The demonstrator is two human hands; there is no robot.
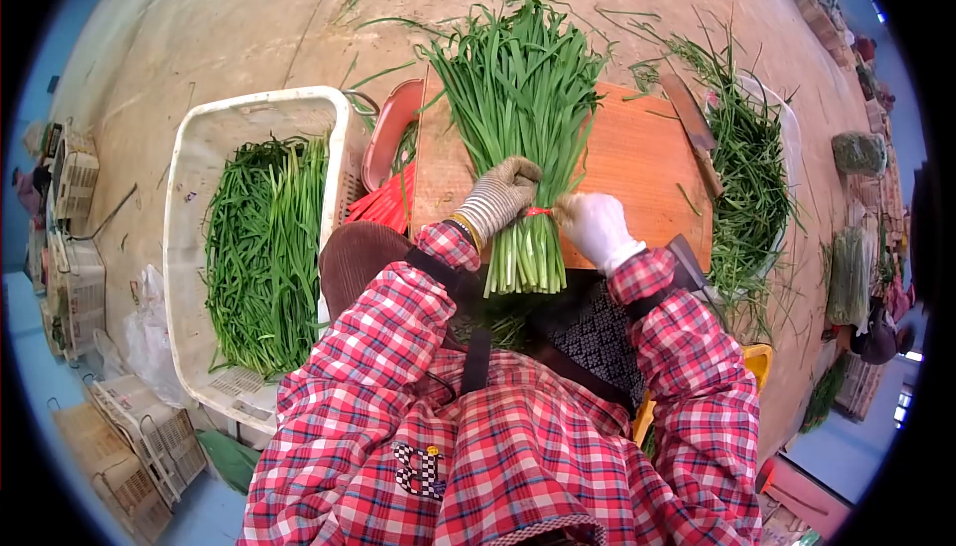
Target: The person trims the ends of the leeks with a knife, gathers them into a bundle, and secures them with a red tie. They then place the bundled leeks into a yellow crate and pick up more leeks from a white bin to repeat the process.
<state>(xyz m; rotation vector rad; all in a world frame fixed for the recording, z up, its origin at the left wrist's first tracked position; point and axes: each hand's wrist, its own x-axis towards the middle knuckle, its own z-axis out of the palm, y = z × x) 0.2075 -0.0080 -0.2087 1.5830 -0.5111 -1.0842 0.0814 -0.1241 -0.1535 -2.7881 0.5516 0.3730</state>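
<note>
A bunch of garlic chives (518,88) lies across the wooden board (642,167), leaves pointing away from me and pale cut stems (528,259) toward my lap. Around the stems runs a red tie (539,212). My left hand (498,197), in a striped knit glove, is closed against the left side of the bunch, just above the tie. At the tie's right side, my right hand (599,230) in a white glove has its fingers pinched together on the red tie. Its fingertips are partly blurred.
A white crate (177,237) of chives stands left. Red strips (386,201) lie beside a red basin (381,142). A knife (691,123) rests on the board's right edge, near a white tub (787,128) of loose greens. Stray leaves litter the floor (239,33).
</note>
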